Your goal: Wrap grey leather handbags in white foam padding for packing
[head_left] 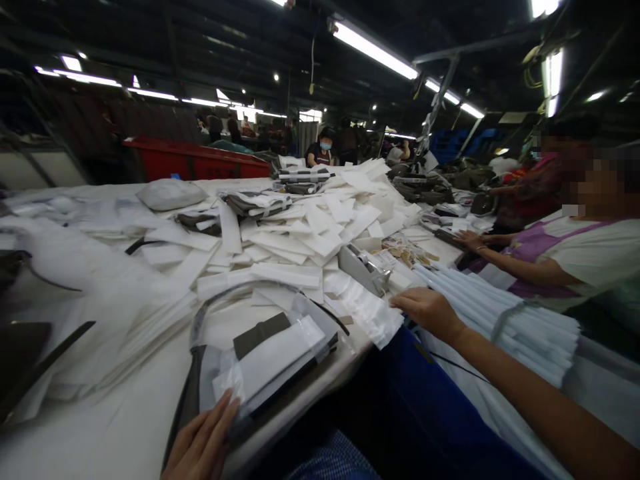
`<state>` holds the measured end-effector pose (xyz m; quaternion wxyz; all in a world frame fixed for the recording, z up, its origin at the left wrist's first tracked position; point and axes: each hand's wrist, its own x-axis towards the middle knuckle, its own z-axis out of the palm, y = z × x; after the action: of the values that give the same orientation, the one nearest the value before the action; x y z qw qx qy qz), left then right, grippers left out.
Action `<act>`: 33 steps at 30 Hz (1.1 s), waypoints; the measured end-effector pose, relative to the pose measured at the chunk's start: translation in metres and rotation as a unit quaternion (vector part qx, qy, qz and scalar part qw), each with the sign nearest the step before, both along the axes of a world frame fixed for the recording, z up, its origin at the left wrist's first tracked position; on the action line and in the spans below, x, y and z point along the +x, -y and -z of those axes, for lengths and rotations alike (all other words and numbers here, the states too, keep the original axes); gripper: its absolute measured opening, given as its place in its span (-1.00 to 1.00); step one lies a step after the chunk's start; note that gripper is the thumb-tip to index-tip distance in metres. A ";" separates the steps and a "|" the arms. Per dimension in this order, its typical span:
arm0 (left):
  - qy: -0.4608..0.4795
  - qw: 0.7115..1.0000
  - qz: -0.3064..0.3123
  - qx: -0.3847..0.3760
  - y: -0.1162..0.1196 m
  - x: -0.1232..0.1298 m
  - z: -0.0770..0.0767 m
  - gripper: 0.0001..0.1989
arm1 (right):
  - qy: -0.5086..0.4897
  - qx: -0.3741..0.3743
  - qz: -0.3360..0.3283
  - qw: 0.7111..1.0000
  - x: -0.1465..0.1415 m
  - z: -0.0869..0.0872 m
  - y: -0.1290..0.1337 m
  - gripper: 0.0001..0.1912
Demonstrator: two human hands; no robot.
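A dark olive bag (263,333) with a white sheet and clear plastic on it lies at the table's near edge, its strap looped behind it. My left hand (205,437) rests flat on its near left corner, fingers extended. To the right, my right hand (431,312) reaches to the edge of a clear plastic piece (370,312), with fingertips pressed together at its right end. Just behind that hand stands a grey tape dispenser (363,268).
White sheets (320,227) are heaped across the table (115,433). Pale rolled bundles (520,327) and a blue bin (425,393) lie at right. Another person (590,260) works there. A red bin (195,162) stands behind. More dark bags lie at left.
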<state>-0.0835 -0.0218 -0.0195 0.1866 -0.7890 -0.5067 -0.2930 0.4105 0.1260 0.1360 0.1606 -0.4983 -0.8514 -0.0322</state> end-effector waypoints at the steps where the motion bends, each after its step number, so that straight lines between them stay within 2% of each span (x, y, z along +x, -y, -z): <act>1: 0.014 1.000 -0.012 -0.006 0.004 0.006 -0.004 -0.43 | 0.020 0.007 -0.058 0.998 -0.018 -0.008 0.004 -0.76; 4: 0.051 0.998 -0.037 -0.002 0.012 0.020 -0.016 -0.46 | 0.006 -0.019 -0.206 0.978 -0.083 -0.028 0.013 -0.81; 6: 0.073 0.996 -0.047 -0.019 0.013 0.026 -0.020 -0.53 | -0.025 -0.083 -0.303 0.949 -0.131 -0.037 0.018 -0.83; 9: 0.095 0.993 -0.059 -0.033 0.014 0.029 -0.021 -0.61 | -0.054 -0.226 -0.421 0.877 -0.201 -0.042 0.020 -0.83; 12: 0.098 0.992 -0.064 -0.039 0.015 0.030 -0.020 -0.64 | -0.032 -0.330 -0.482 0.811 -0.261 -0.033 0.008 -0.79; 15: 0.106 0.991 -0.068 -0.051 0.017 0.031 -0.020 -0.65 | 0.032 -0.358 -0.493 0.792 -0.306 -0.015 -0.014 -0.79; 20: 0.121 0.989 -0.070 -0.053 0.017 0.033 -0.019 -0.67 | 0.162 -0.313 -0.486 0.799 -0.353 0.009 -0.045 -0.81; 26: 0.128 0.988 -0.072 -0.054 0.015 0.033 -0.019 -0.70 | 0.279 -0.256 -0.482 0.790 -0.385 0.014 -0.052 -0.88; 33: 0.155 0.984 -0.082 -0.031 0.015 0.034 -0.023 -0.68 | 0.374 -0.157 -0.474 0.782 -0.410 0.023 -0.047 -0.78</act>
<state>-0.0494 -0.0365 0.0033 0.1046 -0.6951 -0.6018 -0.3791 0.0000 0.1732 0.1132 -0.2564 0.0004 -0.9666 -0.0017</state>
